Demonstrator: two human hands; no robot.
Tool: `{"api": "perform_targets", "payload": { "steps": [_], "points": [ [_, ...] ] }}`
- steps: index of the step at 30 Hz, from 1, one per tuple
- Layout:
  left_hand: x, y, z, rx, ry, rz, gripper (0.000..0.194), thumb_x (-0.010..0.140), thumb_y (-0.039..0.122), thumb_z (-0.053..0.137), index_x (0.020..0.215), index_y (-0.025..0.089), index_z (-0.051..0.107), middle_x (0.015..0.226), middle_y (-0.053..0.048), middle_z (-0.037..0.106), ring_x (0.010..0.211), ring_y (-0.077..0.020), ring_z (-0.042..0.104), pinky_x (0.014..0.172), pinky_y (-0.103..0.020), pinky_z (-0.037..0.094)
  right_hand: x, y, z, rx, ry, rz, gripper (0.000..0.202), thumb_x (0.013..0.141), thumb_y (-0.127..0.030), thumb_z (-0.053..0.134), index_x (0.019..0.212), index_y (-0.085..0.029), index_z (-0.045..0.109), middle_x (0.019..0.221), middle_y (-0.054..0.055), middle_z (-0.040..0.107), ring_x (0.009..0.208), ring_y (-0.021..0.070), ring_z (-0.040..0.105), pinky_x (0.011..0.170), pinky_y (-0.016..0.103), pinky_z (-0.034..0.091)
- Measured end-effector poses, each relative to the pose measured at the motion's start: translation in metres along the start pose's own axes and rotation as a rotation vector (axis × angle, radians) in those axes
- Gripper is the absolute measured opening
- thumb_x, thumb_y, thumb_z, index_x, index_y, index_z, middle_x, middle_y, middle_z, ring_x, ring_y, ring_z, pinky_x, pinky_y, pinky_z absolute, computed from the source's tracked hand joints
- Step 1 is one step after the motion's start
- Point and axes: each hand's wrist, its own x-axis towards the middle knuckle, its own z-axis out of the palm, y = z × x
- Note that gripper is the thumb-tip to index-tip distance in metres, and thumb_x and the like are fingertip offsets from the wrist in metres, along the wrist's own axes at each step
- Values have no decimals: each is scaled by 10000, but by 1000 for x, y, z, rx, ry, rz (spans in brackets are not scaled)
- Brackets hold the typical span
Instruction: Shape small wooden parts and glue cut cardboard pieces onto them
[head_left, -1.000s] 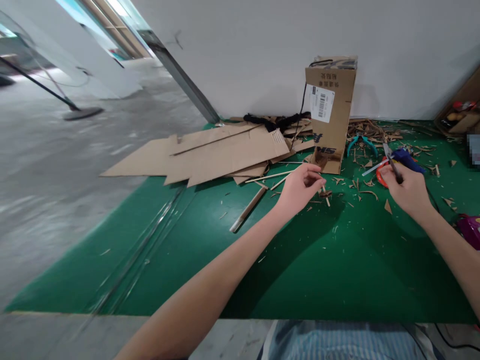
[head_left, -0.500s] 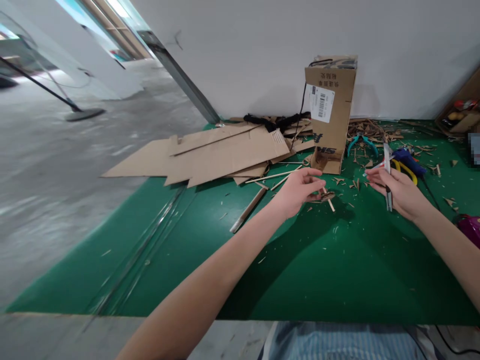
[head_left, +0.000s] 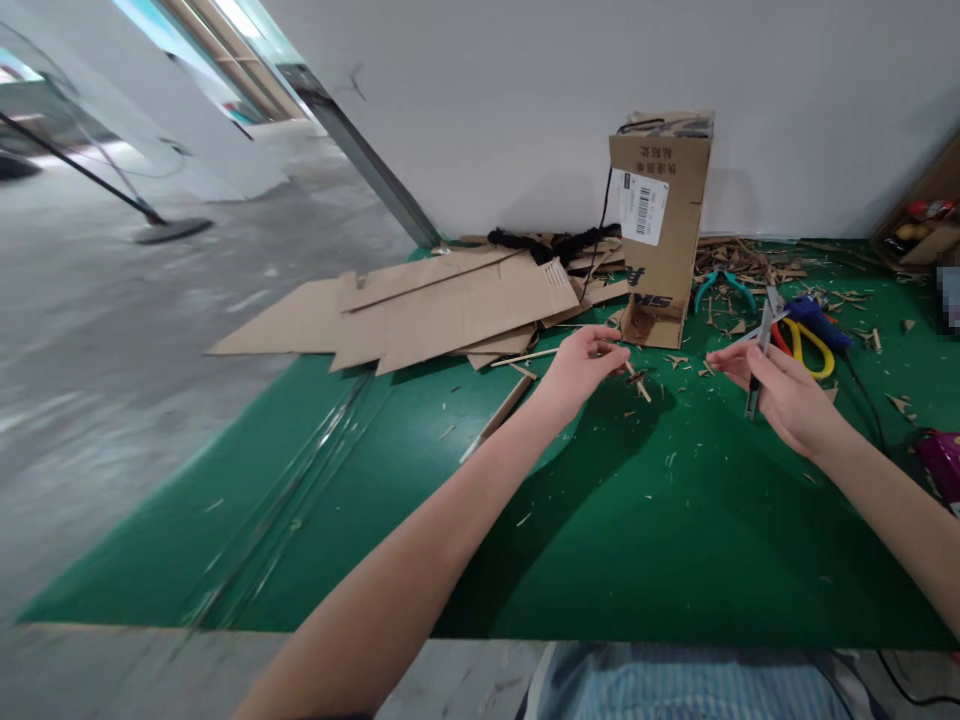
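My left hand (head_left: 581,368) is closed in a pinch on a short thin wooden stick (head_left: 645,392). A small brown cardboard piece (head_left: 636,377) is threaded on that stick, seen nearly edge-on. To the right, my right hand (head_left: 799,398) holds a silver utility knife (head_left: 763,345) with a black part, tilted between thumb and fingers. The tips of that hand's forefinger and thumb meet, and whether they pinch a tiny scrap cannot be made out. Just behind this hand lie scissors (head_left: 814,350) with yellow and red handles and a blue glue gun (head_left: 821,322).
A tall cardboard box (head_left: 664,220) stands against the wall. Flat cardboard sheets (head_left: 457,300) are stacked at the left, near a cardboard strip (head_left: 499,415). Teal pliers (head_left: 724,290) lie among scraps on the green table (head_left: 360,540). A purple packet (head_left: 941,465) sits at the right edge.
Both hands have shifted slightly left. The stick with its cardboard piece has moved left and up with my left hand, and the utility knife in my right hand leans more.
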Motion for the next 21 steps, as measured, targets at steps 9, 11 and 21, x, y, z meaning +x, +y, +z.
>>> {"api": "perform_targets", "payload": {
  "steps": [9,11,21],
  "points": [
    [-12,6,8,-140,-98,-13,264,758,211,686,987,159,568,761,-3,595,680,-130,625,668,-300,545,-27,-52,27,154,-72,227,384,948,-530,250,1074,-268,502,1176,88,616,883,201,682,316,193,378],
    [-13,6,7,-154,-89,3,274,746,210,698,984,165,569,760,-2,594,684,-131,624,667,-297,542,-43,-71,42,324,-139,261,348,941,-521,302,1009,-262,525,1111,67,632,758,168,683,257,171,286],
    [-4,-8,10,-188,-46,-25,272,714,171,720,939,183,567,713,13,609,651,-129,629,632,-282,538,-102,-127,107,796,-422,273,368,920,-558,311,771,-308,536,816,-31,593,452,85,483,399,215,416]
  ]
}}
